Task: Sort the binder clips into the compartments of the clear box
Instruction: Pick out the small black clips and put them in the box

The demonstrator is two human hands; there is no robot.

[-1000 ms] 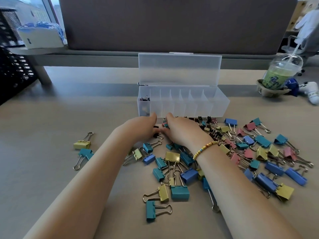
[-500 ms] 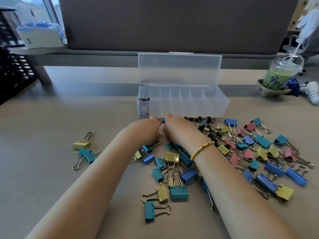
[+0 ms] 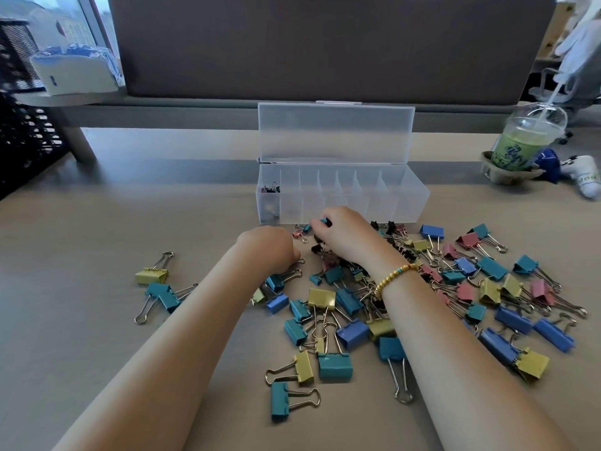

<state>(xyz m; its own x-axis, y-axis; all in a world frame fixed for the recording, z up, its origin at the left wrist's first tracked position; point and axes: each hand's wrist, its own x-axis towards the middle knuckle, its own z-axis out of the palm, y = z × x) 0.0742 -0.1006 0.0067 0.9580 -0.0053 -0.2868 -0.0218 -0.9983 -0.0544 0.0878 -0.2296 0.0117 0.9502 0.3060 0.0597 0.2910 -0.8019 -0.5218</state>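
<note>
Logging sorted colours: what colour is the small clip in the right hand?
Teal, pinched in the right hand; the small clip shows in the head view.

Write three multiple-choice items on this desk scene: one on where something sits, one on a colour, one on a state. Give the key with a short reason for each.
1. Which compartment of the clear box already holds small clips?
A. the far-left one
B. a middle one
C. the far-right one

2. What colour is the small clip at the fingertips of the right hand?
A. pink
B. teal
C. yellow

3. How does the box lid stand?
A. shut flat
B. lying off on the desk
C. open, standing upright behind the box

Key: 1 A, dark clips show only in the leftmost cell. 2 B, a teal body shows at the fingertips. 3 C, the lid rises from the rear edge.
</note>
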